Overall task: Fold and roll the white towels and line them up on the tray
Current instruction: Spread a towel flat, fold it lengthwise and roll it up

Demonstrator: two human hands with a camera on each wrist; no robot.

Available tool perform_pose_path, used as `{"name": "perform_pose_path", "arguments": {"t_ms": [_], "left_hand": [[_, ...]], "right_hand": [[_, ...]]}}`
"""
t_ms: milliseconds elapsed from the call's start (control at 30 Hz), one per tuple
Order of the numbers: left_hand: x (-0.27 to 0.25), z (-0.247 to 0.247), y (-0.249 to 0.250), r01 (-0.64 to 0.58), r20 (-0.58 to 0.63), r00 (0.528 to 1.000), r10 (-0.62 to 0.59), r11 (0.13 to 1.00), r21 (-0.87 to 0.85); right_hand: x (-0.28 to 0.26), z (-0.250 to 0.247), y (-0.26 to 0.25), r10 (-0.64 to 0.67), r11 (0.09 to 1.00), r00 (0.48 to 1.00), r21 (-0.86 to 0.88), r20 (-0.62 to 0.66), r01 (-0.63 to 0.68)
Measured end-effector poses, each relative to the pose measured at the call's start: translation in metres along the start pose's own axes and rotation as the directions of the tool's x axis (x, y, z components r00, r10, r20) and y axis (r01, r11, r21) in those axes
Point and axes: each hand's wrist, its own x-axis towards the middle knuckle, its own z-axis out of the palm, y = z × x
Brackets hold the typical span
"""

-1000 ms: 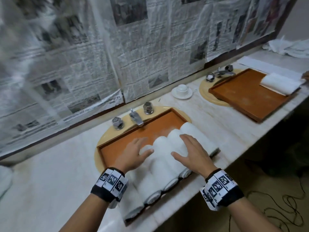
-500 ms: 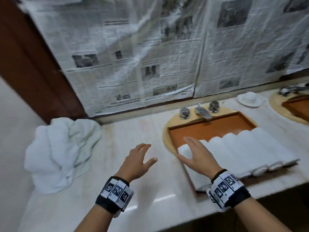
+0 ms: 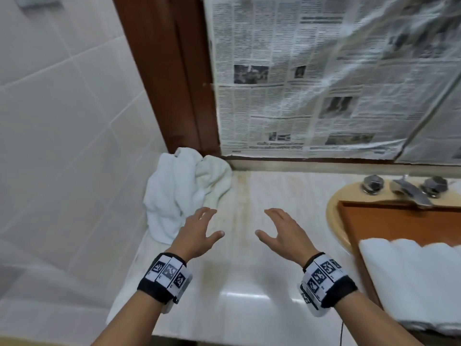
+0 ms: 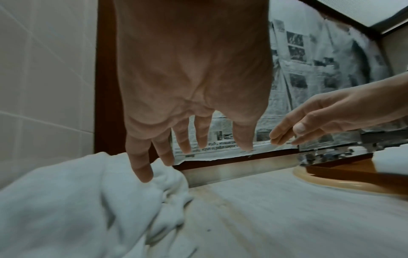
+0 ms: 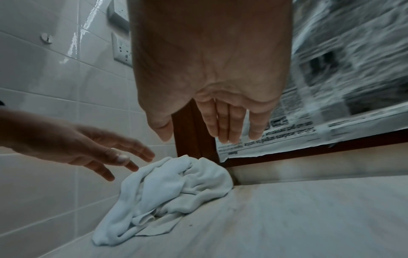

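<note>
A heap of crumpled white towels (image 3: 184, 193) (image 4: 73, 200) (image 5: 172, 185) lies in the counter's left corner against the tiled wall. My left hand (image 3: 199, 231) (image 4: 194, 150) hovers just right of the heap, fingers spread and empty. My right hand (image 3: 277, 231) (image 5: 212, 136) hovers over bare counter, apart from the heap, also spread and empty. At the right edge, rolled white towels (image 3: 411, 278) lie side by side on a brown tray (image 3: 389, 221) set over the sink.
A marble counter (image 3: 249, 283) runs from the tiled wall (image 3: 62, 146) to a beige sink rim (image 3: 335, 221) with a chrome tap (image 3: 409, 191). Newspaper (image 3: 311, 83) covers the mirror behind. A brown wooden frame (image 3: 169, 83) stands in the corner.
My view has swung left from the tray to the corner. Both hands left the rolled towels and moved left over the counter toward the crumpled heap.
</note>
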Motion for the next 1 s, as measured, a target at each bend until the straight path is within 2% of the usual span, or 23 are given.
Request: {"name": "perform_pose_path", "arguments": {"t_ms": [433, 567, 667, 800, 867, 933, 1000], "left_hand": [[0.106, -0.056, -0.076, 0.263, -0.138, 0.96, -0.245, 0.956, 0.13], [0.116, -0.053, -0.086, 0.285, -0.118, 0.957, -0.267, 0.939, 0.193], [0.117, -0.048, -0.09, 0.279, -0.148, 0.955, -0.255, 0.945, 0.171], [0.119, -0.048, -0.094, 0.255, -0.15, 0.961, -0.232, 0.954, 0.156], [0.115, -0.048, -0.094, 0.258, -0.139, 0.962, -0.235, 0.947, 0.19], [0.11, -0.05, -0.096, 0.266, -0.145, 0.96, -0.238, 0.936, 0.231], [0.103, -0.052, -0.097, 0.272, -0.164, 0.958, -0.234, 0.921, 0.279]], "right_hand": [[0.165, 0.06, -0.053, -0.234, 0.971, 0.961, 0.084, 0.149, 0.224], [0.201, 0.076, -0.066, -0.262, 0.965, 0.949, 0.081, 0.178, 0.251], [0.223, 0.087, -0.079, -0.26, 0.965, 0.938, 0.1, 0.229, 0.243], [0.244, 0.111, -0.087, -0.274, 0.962, 0.918, 0.088, 0.285, 0.26], [0.243, 0.119, -0.091, -0.231, 0.973, 0.932, 0.081, 0.278, 0.217], [0.234, 0.117, -0.092, -0.258, 0.963, 0.938, 0.142, 0.23, 0.23], [0.215, 0.104, -0.092, -0.343, 0.924, 0.928, 0.228, 0.146, 0.306]]}}
